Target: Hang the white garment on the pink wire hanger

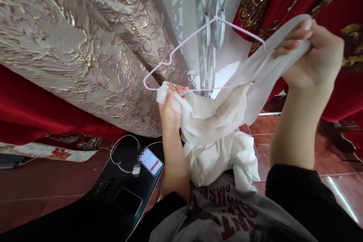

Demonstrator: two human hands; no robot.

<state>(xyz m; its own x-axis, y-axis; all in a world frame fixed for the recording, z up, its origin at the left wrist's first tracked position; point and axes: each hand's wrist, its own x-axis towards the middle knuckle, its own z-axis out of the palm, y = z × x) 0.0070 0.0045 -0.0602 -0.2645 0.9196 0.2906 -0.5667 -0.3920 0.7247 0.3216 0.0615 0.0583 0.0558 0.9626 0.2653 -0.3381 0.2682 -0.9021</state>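
Note:
A pale pink clothes hanger (193, 39) hangs in front of me, its hook up against the white metal scrollwork. Sheer white fabric (218, 117) drapes below it and down to my lap, crossing the hanger's lower bar. My left hand (170, 109) is closed at the hanger's lower left end, pinching a bunched edge of the fabric against the bar. At the upper right, my right hand (314, 53) grips the other part of the fabric and holds it raised beside the hanger's right shoulder, which the cloth partly covers. What garment it is, I cannot tell.
A silvery-pink embossed curtain (85, 45) fills the left, with red cloth (42, 109) beneath. Red and gold drapery (289, 0) hangs on the right. On a black bench (93, 193) lie a lit phone (152, 161), a white cable (112, 151) and a dark device (127, 201). The floor is red tile.

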